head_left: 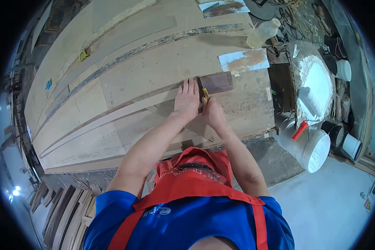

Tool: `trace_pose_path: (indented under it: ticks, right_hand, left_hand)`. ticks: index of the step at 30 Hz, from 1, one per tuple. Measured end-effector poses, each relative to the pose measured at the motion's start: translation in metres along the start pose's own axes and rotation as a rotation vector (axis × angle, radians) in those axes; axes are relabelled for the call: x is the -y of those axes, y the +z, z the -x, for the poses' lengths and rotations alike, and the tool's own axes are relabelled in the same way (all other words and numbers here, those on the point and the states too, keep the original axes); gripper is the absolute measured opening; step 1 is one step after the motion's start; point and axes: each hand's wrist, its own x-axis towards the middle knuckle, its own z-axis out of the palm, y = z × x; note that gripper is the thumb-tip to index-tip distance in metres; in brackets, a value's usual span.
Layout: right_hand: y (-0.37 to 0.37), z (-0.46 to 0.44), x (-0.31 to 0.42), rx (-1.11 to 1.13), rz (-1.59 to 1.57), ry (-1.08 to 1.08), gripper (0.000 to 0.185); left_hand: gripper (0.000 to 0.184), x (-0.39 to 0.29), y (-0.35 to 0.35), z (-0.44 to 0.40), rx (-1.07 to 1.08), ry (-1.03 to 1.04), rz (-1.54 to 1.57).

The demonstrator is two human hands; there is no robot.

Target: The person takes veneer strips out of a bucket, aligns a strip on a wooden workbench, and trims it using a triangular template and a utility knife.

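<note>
We take our clock from the point between the two hands, with twelve at the top of the view. The left hand lies palm down with its fingers stretched out and set close together, flat over the near end of a long pale wooden strip — we judge that this spread weight steadies the strip and shields it from sliding. The strip bends away towards eight o'clock over a broad wooden panelled surface, which gives it backing.

The right hand is curled around a yellow-handled cutter, probably a utility knife, pinched close to its front, we think for fine control. Its thumb and fingertips are partly hidden, and we cannot tell whether the blade is touching wood. The cutter stands just beside the left fingers, pointing near twelve o'clock.

Past it, at about one o'clock, a dark brown wooden block lies flat, its left end beside the cutter. Farther out, between one and two, a brown-smeared sheet rests on the surface, within easy reach. At three o'clock — well apart — stands a white-coated tray; at four, a white bucket leans near a red-handled roller.
</note>
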Motion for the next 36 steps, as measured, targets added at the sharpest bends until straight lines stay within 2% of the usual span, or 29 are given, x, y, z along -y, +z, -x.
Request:
trace_pose_path:
  ticks: [10,13,21,27,32,35,36]
  right_hand:
    - [0.000,0.025,-0.025,0.006,0.058,-0.051,0.041]
    - [0.000,0.032,-0.031,0.100,0.085,-0.003,0.045]
    - [-0.005,0.046,-0.037,0.165,0.053,0.047,0.047]
    - [-0.004,0.048,-0.034,0.098,0.023,0.037,0.044]
    - [-0.009,0.048,-0.032,0.138,0.028,0.057,0.046]
    - [-0.009,0.049,-0.030,0.156,0.042,0.054,0.047]
    - [-0.010,0.048,-0.030,0.157,0.051,0.051,0.046]
  left_hand:
    - [0.111,-0.003,-0.008,0.001,0.060,0.020,-0.045]
    - [0.115,-0.002,-0.007,-0.001,0.056,0.021,-0.054]
    - [0.121,-0.006,-0.011,0.001,0.062,0.019,-0.030]
    - [0.126,-0.007,-0.010,-0.003,0.065,0.012,0.006]
    - [0.118,-0.007,-0.009,0.001,0.021,0.071,-0.019]
    - [0.103,-0.011,-0.021,0.000,0.149,0.111,-0.134]
    - [0.103,-0.011,-0.022,-0.001,0.147,0.111,-0.136]
